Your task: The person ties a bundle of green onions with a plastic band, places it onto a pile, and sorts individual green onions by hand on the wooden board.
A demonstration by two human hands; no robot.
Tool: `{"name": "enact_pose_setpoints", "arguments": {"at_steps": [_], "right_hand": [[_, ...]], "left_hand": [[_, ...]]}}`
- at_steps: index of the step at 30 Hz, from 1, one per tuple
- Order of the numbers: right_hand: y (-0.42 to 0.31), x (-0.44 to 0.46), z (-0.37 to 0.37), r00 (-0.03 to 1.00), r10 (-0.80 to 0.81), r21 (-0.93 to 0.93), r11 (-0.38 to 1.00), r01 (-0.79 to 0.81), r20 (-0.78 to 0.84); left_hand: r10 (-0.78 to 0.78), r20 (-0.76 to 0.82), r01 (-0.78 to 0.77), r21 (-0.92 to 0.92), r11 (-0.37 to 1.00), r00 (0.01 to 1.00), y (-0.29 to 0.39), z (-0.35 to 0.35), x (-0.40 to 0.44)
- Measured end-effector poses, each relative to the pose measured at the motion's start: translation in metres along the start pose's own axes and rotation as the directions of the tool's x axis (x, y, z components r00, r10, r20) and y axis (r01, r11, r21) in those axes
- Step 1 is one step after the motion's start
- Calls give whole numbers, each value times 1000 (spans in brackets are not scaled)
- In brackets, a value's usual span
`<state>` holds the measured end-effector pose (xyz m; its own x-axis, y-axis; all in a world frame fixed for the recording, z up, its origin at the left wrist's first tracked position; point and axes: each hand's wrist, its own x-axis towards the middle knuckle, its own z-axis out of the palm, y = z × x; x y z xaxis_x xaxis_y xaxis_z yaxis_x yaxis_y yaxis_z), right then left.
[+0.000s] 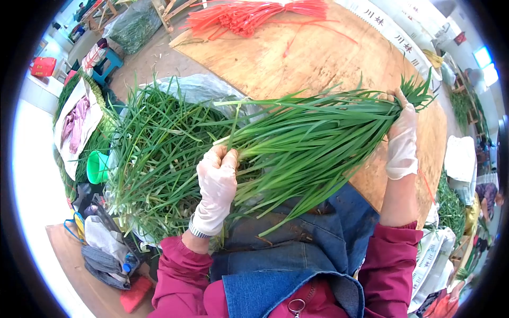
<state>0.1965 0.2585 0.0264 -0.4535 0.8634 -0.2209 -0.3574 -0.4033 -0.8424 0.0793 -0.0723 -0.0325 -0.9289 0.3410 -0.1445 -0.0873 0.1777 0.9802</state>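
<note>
A long bunch of green leafy stalks [313, 127] stretches between my gloved hands, above my lap and the edge of the wooden board. My right hand [401, 138] is wrapped round its leaf tips at the right. At the pale stem ends, my left hand [218, 175] pinches stalks between thumb and fingers, with one stalk standing up from the pinch. Left of the bunch lies a big loose heap of the same greens [154, 153] on clear plastic sheeting [201, 85].
Red ties [249, 16] lie on the wooden board [254, 58] at the top. A green cup [97, 167] stands left of the heap, above a pile of cloths and bags [103, 244]. White sacks [432, 259] are at the right. Part of a person [486, 196] shows at the far right.
</note>
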Motion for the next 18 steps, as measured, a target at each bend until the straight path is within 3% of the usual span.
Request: {"name": "enact_pose_setpoints", "arguments": {"at_steps": [1, 2, 4, 6, 8, 10, 12, 13, 16, 17, 18], "right_hand": [[0, 0, -1, 1000, 1, 10, 1000, -1, 1], [1, 1, -3, 1000, 1, 21, 1000, -1, 0], [4, 10, -15, 999, 17, 78, 997, -20, 30], [4, 9, -18, 999, 26, 92, 995, -28, 22], [4, 7, -17, 999, 26, 64, 998, -29, 47], [7, 10, -18, 991, 26, 113, 993, -41, 131], [9, 13, -18, 995, 10, 104, 994, -20, 99], [8, 14, -19, 997, 0, 95, 995, -8, 83], [7, 17, -24, 997, 32, 131, 991, -40, 64], [6, 9, -15, 1000, 11, 92, 996, -10, -9], [5, 8, -16, 999, 17, 105, 994, -21, 37]], "left_hand": [[192, -53, -174, 241, 955, 980, -5, -4, -1], [247, -94, -206, 316, 926, 965, -9, -11, 1], [138, -163, -93, 254, 963, 977, 3, -35, -3], [249, -268, -187, 239, 953, 931, 6, -72, -12], [183, -442, 18, 412, 911, 878, 14, -128, -22], [563, -417, -41, 777, 628, 714, -32, -213, -15], [615, -452, 272, 889, 367, 646, -12, -231, -25], [509, -533, 491, 841, 227, 676, 6, -227, -33], [609, -377, 525, 847, -78, 698, -38, -298, -32], [486, -434, 569, 804, -171, 759, -29, -289, -35], [551, -316, 480, 858, -182, 773, -19, -273, -37]]}}
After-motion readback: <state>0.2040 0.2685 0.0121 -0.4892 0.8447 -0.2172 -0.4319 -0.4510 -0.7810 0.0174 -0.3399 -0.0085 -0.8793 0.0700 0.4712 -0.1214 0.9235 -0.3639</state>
